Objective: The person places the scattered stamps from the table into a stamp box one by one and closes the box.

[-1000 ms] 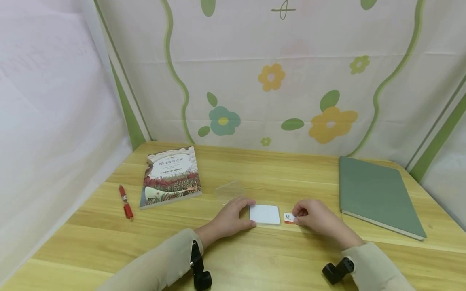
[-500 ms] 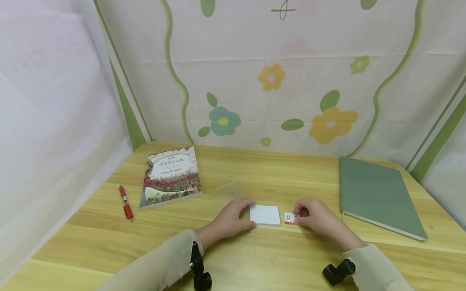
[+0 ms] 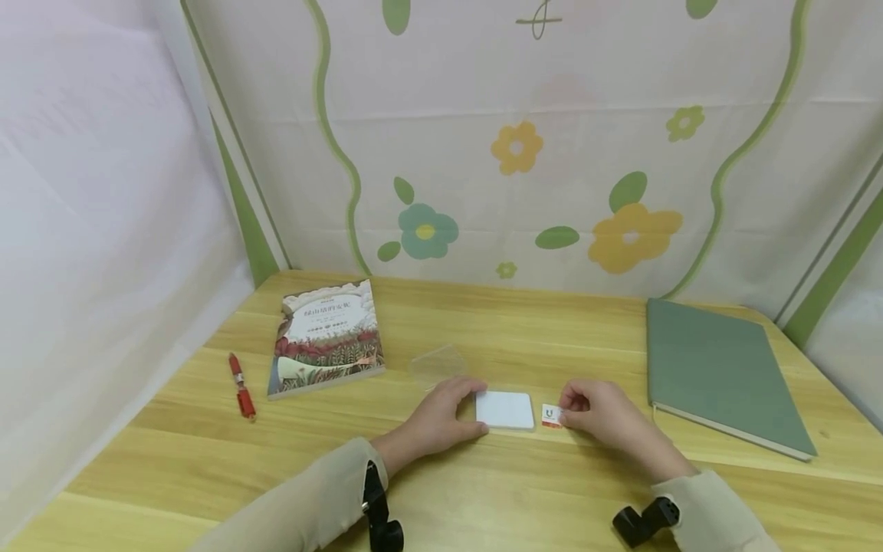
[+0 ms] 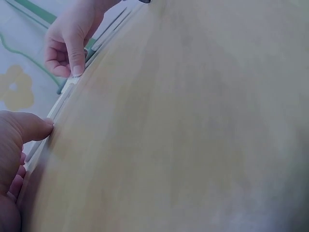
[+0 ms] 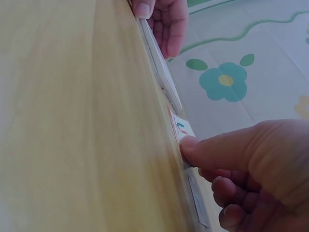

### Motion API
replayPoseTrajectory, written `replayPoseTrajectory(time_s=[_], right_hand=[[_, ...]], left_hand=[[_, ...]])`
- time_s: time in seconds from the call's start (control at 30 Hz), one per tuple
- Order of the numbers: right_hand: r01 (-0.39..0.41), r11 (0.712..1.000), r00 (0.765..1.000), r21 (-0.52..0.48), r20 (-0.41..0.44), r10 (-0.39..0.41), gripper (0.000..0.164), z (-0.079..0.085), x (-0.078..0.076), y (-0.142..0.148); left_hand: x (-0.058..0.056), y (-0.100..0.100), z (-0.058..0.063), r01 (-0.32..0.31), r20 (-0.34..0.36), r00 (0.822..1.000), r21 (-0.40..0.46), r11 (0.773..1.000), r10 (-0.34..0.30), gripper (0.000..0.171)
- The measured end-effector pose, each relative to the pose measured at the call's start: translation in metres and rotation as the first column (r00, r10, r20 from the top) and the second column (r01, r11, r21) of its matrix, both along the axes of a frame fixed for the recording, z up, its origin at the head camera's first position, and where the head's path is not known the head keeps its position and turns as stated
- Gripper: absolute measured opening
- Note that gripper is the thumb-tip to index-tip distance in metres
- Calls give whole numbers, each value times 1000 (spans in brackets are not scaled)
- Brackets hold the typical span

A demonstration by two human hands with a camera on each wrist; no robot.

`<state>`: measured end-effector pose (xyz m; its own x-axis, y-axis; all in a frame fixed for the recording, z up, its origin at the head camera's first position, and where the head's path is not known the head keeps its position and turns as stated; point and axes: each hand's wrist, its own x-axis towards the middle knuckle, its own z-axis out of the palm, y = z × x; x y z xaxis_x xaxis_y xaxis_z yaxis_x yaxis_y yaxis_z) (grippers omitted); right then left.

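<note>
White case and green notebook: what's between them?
In the head view, the small card and the right hand pinching it lie between. Only a narrow strip of bare tabletop separates the card from the white case.

The slab [image 3: 504, 410], white with rounded corners, lies flat on the worktop [image 3: 483, 498], long sides running left to right. Just right of it, across a narrow gap, is the small card [image 3: 549, 412], white with a red-orange near band, dark mark up, perhaps slightly tilted.

Wood tbl [image 3: 497, 491] – slt sheen, matt cloth backdrop [image 3: 441, 146], smooth plastic-look wht case [image 3: 504, 410], clear plastic sheet [image 3: 438, 363]
</note>
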<state>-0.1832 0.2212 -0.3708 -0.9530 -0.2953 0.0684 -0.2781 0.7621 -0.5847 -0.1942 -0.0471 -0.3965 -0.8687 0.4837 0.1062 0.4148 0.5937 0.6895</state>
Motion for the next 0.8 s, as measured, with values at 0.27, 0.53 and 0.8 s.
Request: replayPoseTrajectory(time_s=[0.27, 0.53, 0.8], right_hand=[[16, 1000, 1000, -10, -3, -16, 7, 1, 1, -1], [103, 960, 978, -260, 203, -50, 14, -2, -3, 5], [172, 872, 941, -458, 337, -8, 26, -1, -3, 8]], left_hand=[[1, 0, -1, 2, -5, 1000, -5, 1000, -2, 55], [1, 0, -2, 10, -17, 1000, -18, 1000, -11, 54], [1, 0, -2, 12, -29, 1000, -19, 1000, -12, 53]])
